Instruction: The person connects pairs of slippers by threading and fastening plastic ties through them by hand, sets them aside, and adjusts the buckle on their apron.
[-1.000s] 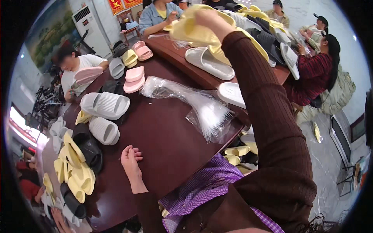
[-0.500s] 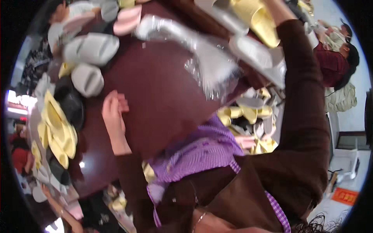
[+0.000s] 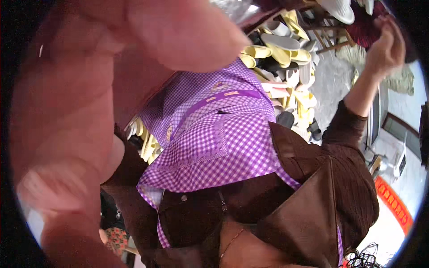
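Note:
Very close to the camera, my left hand (image 3: 85, 89) fills the left side of the view, large and blurred. Its fingers are apart, one pointing right across the top, and I see nothing held between them. At the upper right my right hand (image 3: 386, 51) is raised with bent elbow, its fingers pointing up and loosely apart, holding nothing visible. White slippers (image 3: 338, 10) lie at the top edge, left of this hand and apart from it. A purple checked apron (image 3: 232, 147) covers my front over a brown top.
Below the table's edge lies a heap of yellow, grey, white and black slippers (image 3: 281, 53). Most of the dark red table (image 3: 138, 85) is hidden by my left hand. A wooden stool (image 3: 328, 40) stands beyond the heap. A red banner (image 3: 393, 203) hangs at the right.
My left hand has come up from the table close to the camera. My right hand has drawn back from the yellow slippers to the right. The view has shifted toward my body.

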Available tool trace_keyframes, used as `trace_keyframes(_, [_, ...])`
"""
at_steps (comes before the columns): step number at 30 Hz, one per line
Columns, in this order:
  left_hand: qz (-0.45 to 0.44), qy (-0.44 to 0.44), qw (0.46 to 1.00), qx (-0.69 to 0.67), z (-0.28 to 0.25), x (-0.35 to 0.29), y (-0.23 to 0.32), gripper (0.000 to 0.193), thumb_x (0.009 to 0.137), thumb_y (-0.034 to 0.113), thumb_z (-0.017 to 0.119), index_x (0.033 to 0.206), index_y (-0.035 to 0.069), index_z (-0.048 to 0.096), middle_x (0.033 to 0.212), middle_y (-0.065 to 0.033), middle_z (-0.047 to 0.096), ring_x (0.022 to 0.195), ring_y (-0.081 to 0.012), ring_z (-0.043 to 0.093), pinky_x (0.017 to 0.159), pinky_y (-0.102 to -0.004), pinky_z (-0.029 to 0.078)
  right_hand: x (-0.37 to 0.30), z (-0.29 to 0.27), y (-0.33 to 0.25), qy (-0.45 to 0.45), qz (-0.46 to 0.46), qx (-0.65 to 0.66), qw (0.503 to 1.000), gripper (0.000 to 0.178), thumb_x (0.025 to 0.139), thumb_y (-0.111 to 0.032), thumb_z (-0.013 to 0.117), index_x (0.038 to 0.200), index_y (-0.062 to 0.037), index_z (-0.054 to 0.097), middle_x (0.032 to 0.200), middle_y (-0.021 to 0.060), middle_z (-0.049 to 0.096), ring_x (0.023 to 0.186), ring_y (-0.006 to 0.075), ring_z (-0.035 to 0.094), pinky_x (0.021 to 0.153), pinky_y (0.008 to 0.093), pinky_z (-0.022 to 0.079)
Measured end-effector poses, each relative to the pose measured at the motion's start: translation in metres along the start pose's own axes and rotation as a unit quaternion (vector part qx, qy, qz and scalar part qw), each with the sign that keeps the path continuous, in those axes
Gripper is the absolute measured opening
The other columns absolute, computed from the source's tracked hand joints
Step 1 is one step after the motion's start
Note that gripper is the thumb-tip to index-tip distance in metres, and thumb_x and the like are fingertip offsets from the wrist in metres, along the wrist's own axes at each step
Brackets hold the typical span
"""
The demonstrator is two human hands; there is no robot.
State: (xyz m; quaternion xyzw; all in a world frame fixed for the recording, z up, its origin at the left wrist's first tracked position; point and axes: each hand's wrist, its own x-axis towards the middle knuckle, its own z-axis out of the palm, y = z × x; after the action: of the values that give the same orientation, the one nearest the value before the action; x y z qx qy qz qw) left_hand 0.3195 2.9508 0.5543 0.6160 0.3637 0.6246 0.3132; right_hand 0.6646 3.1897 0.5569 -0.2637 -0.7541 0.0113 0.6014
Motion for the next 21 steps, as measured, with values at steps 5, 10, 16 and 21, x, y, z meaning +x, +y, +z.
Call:
trace_keyframes(5, [0.025, -0.075, 0.996, 0.038, 0.029, 0.027, 0.005, 0.041, 0.085, 0.005, 0.045, 0.124, -0.006, 0.049, 0.110, -0.0191, 0.060, 0.094, -0.0257, 0.059, 0.087, -0.0322, 0.046, -0.158, -0.036, 0.053, -0.082, 0.321, -0.113, 0.937, 0.023, 0.089, -0.016, 0.051, 0.103, -0.0015, 0.064, 0.079, 0.0075, 0.064, 0.072, 0.0138, 0.057, 0.069, 0.0284, 0.046])
trace_keyframes(10, [-0.046, -0.025, 0.941, 0.335, 0.030, 0.037, -0.066, 0.033, 0.084, -0.001, 0.058, 0.117, -0.001, 0.056, 0.106, -0.0116, 0.060, 0.091, -0.0180, 0.059, 0.080, -0.0276, 0.048, -0.427, -0.040, 0.052, -0.363, 0.515, -0.124, 0.766, 0.035, 0.091, -0.028, 0.053, 0.118, -0.0063, 0.057, 0.099, 0.0226, 0.064, 0.091, 0.0343, 0.063, 0.078, 0.0427, 0.048])
trace_keyframes(16, [-0.069, -0.032, 0.904, 0.421, 0.011, 0.014, -0.131, 0.022, 0.084, 0.002, 0.060, 0.105, 0.000, 0.061, 0.096, -0.0117, 0.060, 0.081, -0.0202, 0.059, 0.071, -0.0281, 0.049, -0.469, -0.016, 0.009, -0.482, 0.537, -0.002, 0.693, 0.028, 0.091, -0.018, 0.053, 0.114, -0.0036, 0.058, 0.106, 0.0148, 0.065, 0.097, 0.0224, 0.061, 0.087, 0.0336, 0.046])
trace_keyframes(21, [-0.072, 0.021, 0.936, 0.345, 0.023, 0.029, -0.147, 0.019, 0.083, 0.002, 0.060, 0.102, -0.001, 0.061, 0.090, -0.0113, 0.058, 0.073, -0.0202, 0.056, 0.064, -0.0293, 0.047, -0.481, -0.042, 0.029, -0.512, 0.582, 0.024, 0.632, 0.048, 0.085, -0.025, 0.060, 0.128, -0.0063, 0.049, 0.121, 0.0189, 0.058, 0.111, 0.0323, 0.056, 0.094, 0.0375, 0.044])
